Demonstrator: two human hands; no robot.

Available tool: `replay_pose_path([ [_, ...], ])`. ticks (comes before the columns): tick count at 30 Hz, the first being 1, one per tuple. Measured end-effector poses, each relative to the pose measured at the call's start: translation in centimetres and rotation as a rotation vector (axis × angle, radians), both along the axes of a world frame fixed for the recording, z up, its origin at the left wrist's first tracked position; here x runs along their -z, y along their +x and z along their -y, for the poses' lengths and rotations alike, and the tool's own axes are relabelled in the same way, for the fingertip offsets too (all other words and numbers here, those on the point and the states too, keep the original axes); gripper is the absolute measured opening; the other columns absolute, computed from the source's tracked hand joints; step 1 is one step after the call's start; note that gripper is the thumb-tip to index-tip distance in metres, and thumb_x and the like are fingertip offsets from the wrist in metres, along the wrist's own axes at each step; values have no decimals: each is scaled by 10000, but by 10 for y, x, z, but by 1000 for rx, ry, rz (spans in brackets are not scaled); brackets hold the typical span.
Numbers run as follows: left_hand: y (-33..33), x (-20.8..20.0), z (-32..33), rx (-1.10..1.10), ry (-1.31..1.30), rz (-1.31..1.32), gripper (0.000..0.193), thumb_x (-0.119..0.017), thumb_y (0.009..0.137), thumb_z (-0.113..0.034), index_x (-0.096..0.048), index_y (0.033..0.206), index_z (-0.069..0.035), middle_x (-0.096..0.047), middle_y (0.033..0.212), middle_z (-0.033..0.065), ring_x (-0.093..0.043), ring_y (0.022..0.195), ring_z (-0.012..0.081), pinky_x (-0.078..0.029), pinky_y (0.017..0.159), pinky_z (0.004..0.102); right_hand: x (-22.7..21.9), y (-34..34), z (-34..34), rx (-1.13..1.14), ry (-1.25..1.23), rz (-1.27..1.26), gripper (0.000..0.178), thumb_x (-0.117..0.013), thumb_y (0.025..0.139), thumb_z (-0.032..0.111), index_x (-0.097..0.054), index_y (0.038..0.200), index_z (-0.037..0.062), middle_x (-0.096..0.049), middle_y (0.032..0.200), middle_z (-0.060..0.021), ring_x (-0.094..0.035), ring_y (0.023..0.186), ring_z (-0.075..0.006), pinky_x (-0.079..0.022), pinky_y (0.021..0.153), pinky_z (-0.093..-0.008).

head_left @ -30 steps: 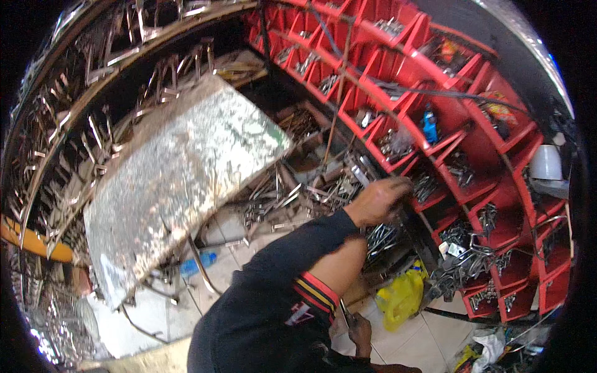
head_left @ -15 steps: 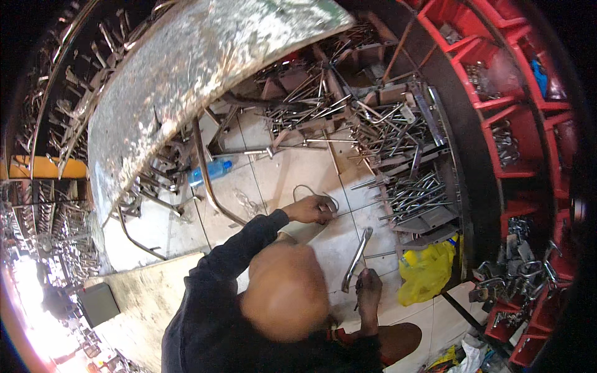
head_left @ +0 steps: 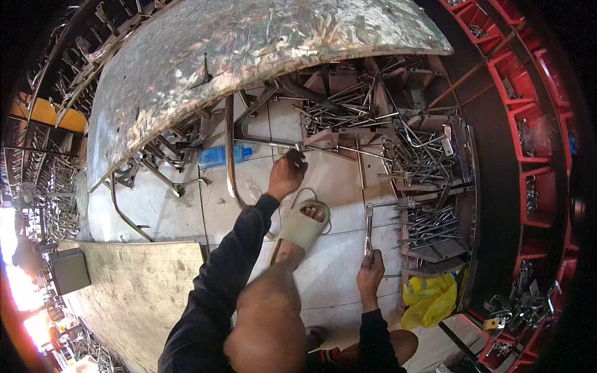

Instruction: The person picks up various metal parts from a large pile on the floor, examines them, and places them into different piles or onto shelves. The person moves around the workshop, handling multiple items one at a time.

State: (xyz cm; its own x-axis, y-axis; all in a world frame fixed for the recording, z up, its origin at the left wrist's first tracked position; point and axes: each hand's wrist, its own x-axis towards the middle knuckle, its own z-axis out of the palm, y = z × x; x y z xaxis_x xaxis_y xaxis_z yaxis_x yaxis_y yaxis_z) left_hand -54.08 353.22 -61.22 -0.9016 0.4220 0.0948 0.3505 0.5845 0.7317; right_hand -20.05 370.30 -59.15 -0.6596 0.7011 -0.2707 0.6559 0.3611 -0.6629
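My left hand [head_left: 288, 174] reaches out over the tiled floor, fingers curled. Its fingertips are beside the end of a thin metal bar [head_left: 273, 143] lying there; whatever is in the fingers is too small to make out. My right hand [head_left: 371, 271] is closed round the lower end of a chrome ratchet wrench [head_left: 369, 227], its rounded head pointing away from me. A thin rod extends rightward by that head; I cannot tell whether it is attached. Between my hands, my foot wears a beige slide sandal [head_left: 301, 231].
A worn, paint-spotted tabletop [head_left: 249, 46] overhangs the far side, with a bent metal leg [head_left: 230, 149]. Beneath it lies a blue plastic bottle [head_left: 221, 155]. Bins of metal rods [head_left: 429, 227], a yellow plastic bag [head_left: 430, 301] and red parts bins [head_left: 516, 74] line the right.
My left hand has moved farther away, toward the metal bar. My right hand has risen with the wrench, which now stands more upright. The view has shifted, showing my sandalled foot.
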Motion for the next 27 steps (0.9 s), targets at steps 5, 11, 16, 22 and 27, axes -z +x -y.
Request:
replay_pose_path([
  [5,-105,22,-35,-275,105,-22,413,-766,837,-171,-601,1196,-51,-704,1078,198,-682,931,402,-544,816,479,34,18,2,-76,236,-21,270,-527,1059,228,-560,944,-15,-567,904,-233,-557,839,-439,-445,740,-520],
  [11,-171,67,-51,-92,-90,-356,620,-791,864,-313,-551,1328,20,-646,1202,289,-618,1144,436,-505,944,502,71,37,7,-295,259,-12,187,-614,992,163,-550,944,-6,-541,915,-226,-548,867,-447,-462,743,-534],
  [16,-177,83,-50,-14,-70,-60,553,-813,874,-336,-604,1250,11,-726,1111,198,-721,956,355,-560,827,445,93,36,12,-283,252,235,211,-685,947,162,-539,949,10,-501,970,-261,-552,885,-463,-480,746,-543],
  [22,-159,73,-38,75,-5,-222,310,-745,922,-202,-619,1144,-25,-691,971,174,-720,908,341,-548,749,426,100,4,-6,-251,535,109,240,-725,910,135,-532,974,8,-495,975,-242,-548,924,-456,-471,732,-550],
  [27,-146,78,-33,34,-36,-327,89,-646,924,-98,-669,978,-31,-692,931,148,-680,788,353,-537,715,399,109,-21,-28,-203,584,109,215,-741,880,119,-551,930,31,-527,956,-214,-553,915,-440,-477,722,-544],
])
